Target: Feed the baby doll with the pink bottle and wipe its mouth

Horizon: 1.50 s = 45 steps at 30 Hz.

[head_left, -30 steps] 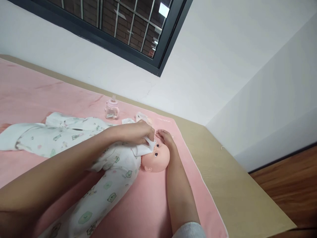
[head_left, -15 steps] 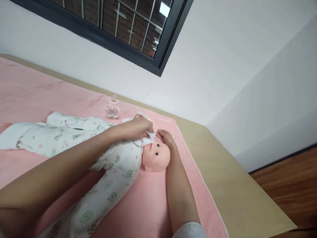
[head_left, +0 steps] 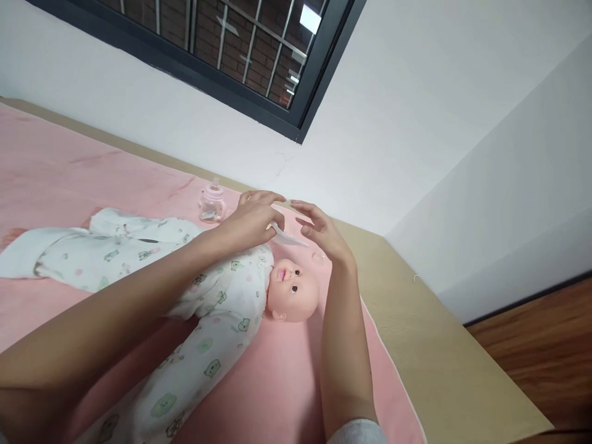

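Note:
A baby doll (head_left: 296,296) lies on its back in a white printed romper (head_left: 217,283), its head toward the right. Above its chest, my left hand (head_left: 256,219) pinches a thin white tissue (head_left: 289,237) between thumb and fingers, the loose end pointing right. My right hand (head_left: 324,231) is raised beyond the doll's head, fingers spread and curved toward the left hand, with nothing seen in it. Below its wrist, on the pink sheet (head_left: 268,370), is a small pale see-through thing (head_left: 318,258) that I cannot make out.
A clear baby bottle (head_left: 212,203) with a pink collar stands upright past the doll, left of my left hand. The sheet covers part of a wooden board (head_left: 416,345). A white wall (head_left: 370,123) and a barred window (head_left: 259,55) rise behind.
Both hands have lifted off the doll's face and moved away from me. The tissue came up with my left hand, and my right hand has left the side of the head.

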{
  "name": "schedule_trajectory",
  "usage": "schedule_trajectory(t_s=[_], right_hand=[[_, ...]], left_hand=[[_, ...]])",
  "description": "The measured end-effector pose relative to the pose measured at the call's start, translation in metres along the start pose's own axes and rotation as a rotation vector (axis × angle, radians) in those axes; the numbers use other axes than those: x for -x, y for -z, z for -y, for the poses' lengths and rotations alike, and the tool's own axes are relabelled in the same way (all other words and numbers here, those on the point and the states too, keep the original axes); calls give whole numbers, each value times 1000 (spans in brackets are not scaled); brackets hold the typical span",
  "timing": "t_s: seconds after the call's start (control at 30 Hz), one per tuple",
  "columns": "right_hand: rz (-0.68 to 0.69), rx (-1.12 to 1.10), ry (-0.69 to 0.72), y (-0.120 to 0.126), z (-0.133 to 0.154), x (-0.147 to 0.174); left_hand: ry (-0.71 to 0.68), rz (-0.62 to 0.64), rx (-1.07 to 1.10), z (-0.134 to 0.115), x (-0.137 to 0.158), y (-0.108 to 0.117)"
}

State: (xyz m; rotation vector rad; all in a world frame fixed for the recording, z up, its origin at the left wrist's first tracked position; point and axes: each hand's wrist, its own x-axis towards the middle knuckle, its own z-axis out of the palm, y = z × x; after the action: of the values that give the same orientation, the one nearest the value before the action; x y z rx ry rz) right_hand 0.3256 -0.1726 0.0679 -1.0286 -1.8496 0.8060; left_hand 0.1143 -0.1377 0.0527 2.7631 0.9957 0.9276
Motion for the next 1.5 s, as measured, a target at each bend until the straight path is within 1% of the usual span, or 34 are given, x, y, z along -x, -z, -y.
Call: schedule_trajectory(t_s=[0.07, 0.13, 0.2, 0.27, 0.33, 0.4, 0.5, 0.63, 0.73, 0.83, 0.93, 1.03, 1.2, 1.3, 1.37, 1.5], right_hand=[[71, 59, 15, -14, 17, 2], [92, 132, -4, -26, 23, 3], [65, 199, -29, -33, 20, 1], [-6, 239, -55, -34, 14, -2], [-92, 253, -88, -29, 6, -4], [-151, 227, -136, -19, -3, -6], [-209, 131, -261, 0, -20, -4], [-285, 22, -458, 20, -45, 2], [-304, -37, -538, 26, -58, 6], [-269, -82, -541, 28, -68, 6], [-266, -155, -471, 27, -75, -4], [-280, -229, -381, 25, -80, -26], [-133, -302, -304, 18, -76, -71], [-159, -327, -256, 14, -78, -86], [-176, -327, -317, 10, -84, -88], [-165, -349, -544, 1, -102, -76]], left_hand=[[49, 2, -24, 1, 0, 0], [94, 1, -43, 3, -1, 1], [119, 9, -48, 5, -1, 2], [117, 41, -41, 7, -2, 3], [113, 77, -32, 10, -2, 4], [131, 89, -33, 13, -3, 7], [182, 73, -27, 17, -3, 13], [223, 83, -8, 25, -1, 29], [234, 67, 29, 33, 3, 43], [255, 30, 82, 42, 8, 55], [287, 7, 116, 48, 12, 63], [306, -12, 130, 49, 15, 68], [309, -15, 152, 48, 16, 71], [302, -6, 152, 48, 16, 72], [303, -4, 141, 48, 17, 73], [313, 7, 126, 49, 17, 73]])
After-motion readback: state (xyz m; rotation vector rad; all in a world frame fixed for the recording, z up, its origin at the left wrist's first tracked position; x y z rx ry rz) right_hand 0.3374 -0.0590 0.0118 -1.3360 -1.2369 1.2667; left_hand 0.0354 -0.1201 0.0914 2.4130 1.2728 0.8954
